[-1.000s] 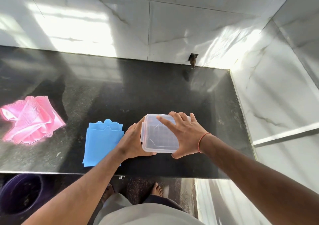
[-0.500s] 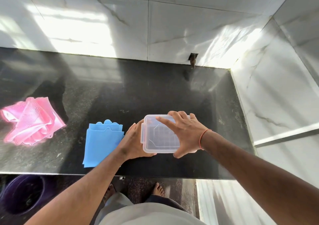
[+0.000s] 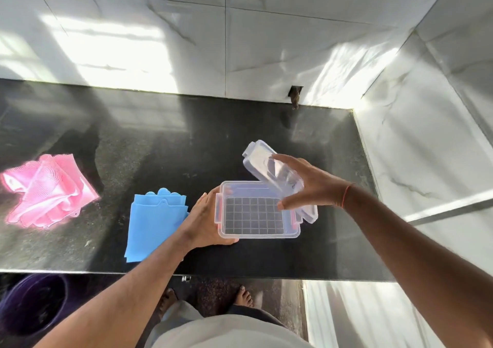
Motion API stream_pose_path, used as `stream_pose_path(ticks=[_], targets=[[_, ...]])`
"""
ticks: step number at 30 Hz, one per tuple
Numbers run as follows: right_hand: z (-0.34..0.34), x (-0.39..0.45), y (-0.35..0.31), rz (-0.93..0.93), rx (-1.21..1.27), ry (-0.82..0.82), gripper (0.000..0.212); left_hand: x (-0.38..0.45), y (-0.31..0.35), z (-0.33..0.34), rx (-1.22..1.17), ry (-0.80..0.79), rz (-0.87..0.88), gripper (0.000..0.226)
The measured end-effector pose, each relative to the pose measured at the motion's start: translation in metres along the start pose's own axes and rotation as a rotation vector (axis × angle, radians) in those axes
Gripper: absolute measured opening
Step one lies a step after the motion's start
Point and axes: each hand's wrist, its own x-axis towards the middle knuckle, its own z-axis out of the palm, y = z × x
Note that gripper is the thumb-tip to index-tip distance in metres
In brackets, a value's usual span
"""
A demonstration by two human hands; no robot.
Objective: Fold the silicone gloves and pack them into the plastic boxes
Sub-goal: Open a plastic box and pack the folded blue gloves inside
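The clear rectangular plastic box lies lengthwise left-right on the black bench, gripped by the left hand; the right hand pinches its clear lid, seemingly tilted up-left.

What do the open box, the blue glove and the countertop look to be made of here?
Box: clear, glossy rigid plastic; the dark counter shows through its gridded base. Blue glove: matte and flexible, probably silicone; it lies in flat folds without shine. Countertop: polished dark stone, likely granite; it is speckled and mirrors the window light.
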Motion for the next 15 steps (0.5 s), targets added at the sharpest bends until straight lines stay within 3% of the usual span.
stream_pose_path(ticks=[2,5,8,11,15], targets=[[-0.007,-0.016,0.020,0.085,0.257,0.016,0.101,-0.001,0.001,-0.001,-0.021,0.004,0.005,0.095],[-0.002,-0.045,0.069,0.301,0.909,0.078,0.089,-0.001,0.002,-0.002,-0.031,0.008,0.017,0.096],[0.018,-0.082,0.115,0.355,1.397,0.048,0.079,0.000,0.005,-0.004,-0.050,0.011,0.028,0.095],[0.038,-0.105,0.146,0.317,1.632,0.060,0.088,0.000,0.009,-0.006,-0.074,0.023,0.047,0.094],[0.046,-0.112,0.168,0.323,1.658,0.164,0.084,-0.002,0.016,-0.011,-0.080,0.023,0.049,0.104]])
